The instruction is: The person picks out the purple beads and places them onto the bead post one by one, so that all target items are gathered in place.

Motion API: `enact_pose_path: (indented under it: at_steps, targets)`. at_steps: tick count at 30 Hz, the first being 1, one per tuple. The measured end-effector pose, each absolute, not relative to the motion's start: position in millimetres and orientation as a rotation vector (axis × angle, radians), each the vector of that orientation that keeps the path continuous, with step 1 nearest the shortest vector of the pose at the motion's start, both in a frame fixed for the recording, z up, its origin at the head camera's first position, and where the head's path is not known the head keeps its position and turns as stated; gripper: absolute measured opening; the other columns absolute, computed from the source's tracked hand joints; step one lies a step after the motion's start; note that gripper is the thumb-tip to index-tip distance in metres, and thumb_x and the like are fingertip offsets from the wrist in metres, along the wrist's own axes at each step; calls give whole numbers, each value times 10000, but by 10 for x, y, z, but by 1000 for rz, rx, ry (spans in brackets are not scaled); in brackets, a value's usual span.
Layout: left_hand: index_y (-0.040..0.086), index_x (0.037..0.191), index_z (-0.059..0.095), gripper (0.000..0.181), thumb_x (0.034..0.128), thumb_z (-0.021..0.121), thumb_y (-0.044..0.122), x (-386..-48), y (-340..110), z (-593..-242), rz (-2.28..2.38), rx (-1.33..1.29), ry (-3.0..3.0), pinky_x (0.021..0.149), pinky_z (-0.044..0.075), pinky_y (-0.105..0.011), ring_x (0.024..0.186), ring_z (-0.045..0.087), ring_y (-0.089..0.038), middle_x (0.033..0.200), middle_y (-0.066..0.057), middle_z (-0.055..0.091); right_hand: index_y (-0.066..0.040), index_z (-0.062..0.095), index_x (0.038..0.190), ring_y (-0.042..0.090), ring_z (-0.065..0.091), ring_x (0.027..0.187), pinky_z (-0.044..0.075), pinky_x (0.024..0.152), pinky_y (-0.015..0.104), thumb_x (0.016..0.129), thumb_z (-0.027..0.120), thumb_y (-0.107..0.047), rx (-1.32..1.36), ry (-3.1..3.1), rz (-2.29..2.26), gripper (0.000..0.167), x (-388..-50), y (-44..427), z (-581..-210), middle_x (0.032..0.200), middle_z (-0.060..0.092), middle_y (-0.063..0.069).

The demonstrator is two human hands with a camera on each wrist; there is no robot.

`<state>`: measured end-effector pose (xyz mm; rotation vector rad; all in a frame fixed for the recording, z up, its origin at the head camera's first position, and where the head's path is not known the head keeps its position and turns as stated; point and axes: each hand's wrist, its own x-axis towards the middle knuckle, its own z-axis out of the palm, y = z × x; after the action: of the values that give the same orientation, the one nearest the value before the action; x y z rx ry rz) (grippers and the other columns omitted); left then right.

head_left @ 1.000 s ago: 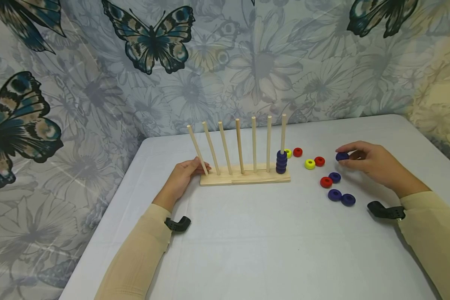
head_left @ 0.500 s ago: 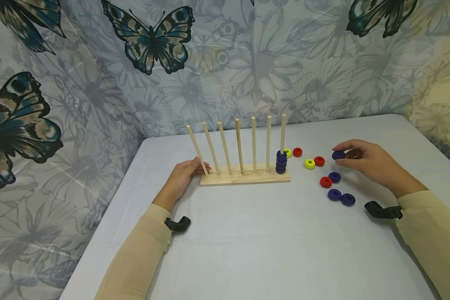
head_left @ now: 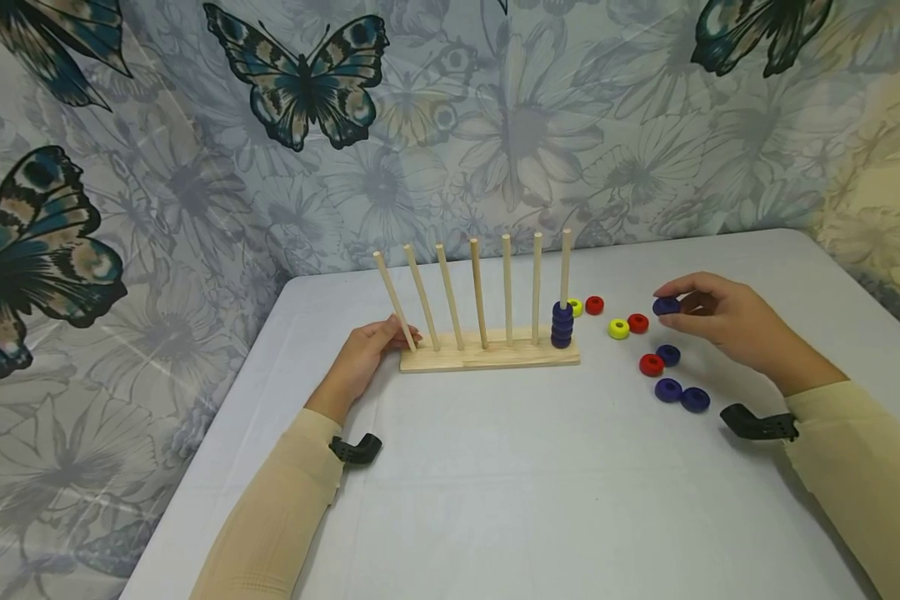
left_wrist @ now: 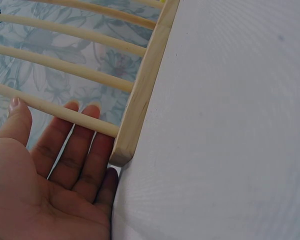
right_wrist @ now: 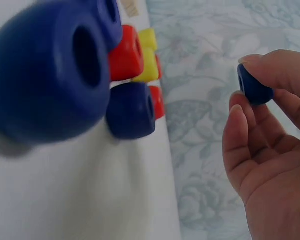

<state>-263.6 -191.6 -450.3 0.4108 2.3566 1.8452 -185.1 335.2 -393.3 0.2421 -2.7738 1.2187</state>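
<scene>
My right hand (head_left: 731,321) pinches a dark blue bead (head_left: 666,306) between thumb and fingers, raised above the table; its hole shows in the right wrist view. At the left end of a wooden peg stand (head_left: 487,358) is my left hand (head_left: 363,354). In the left wrist view, its fairly straight fingers (left_wrist: 80,150) lie behind the end peg (left_wrist: 65,112), with the thumb tip at that peg's near side. Several blue beads (head_left: 562,325) are stacked on the rightmost peg (head_left: 566,267); the other pegs are bare.
Loose on the white table (head_left: 495,483), right of the stand, lie blue beads (head_left: 668,390), red beads (head_left: 651,365) and yellow beads (head_left: 618,328). One yellow bead (head_left: 576,307) is partly hidden behind the stack. A butterfly-patterned cloth (head_left: 435,167) hangs behind the table.
My right hand has moved slightly left and away from me, carrying the blue bead toward the stand. My left hand and the stand stay in place.
</scene>
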Motion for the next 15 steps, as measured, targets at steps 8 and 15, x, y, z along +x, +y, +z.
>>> enact_pose_path:
  at_steps: [8, 15]
  targets:
    - [-9, 1233, 797, 604, 1142, 528, 524, -2626, -1916, -4490, 1848, 413, 2344, 1159, 447, -405, 1193, 710, -284, 1201, -134, 786, -31, 653, 1414, 142, 619, 996, 511, 788, 126, 1054, 753, -101, 247, -2763, 1236, 380, -1835, 3258, -3870, 1327, 666, 166]
    - [-14, 1229, 798, 573, 1147, 540, 491, -2638, -1921, -4510, 1864, 405, 2333, 1167, 440, -381, 1212, 702, -274, 1201, -133, 786, -38, 661, 1409, 117, 620, 976, 526, 775, 129, 1051, 753, -86, 243, -2755, 1233, 373, -1824, 3221, -3845, 1325, 655, 166]
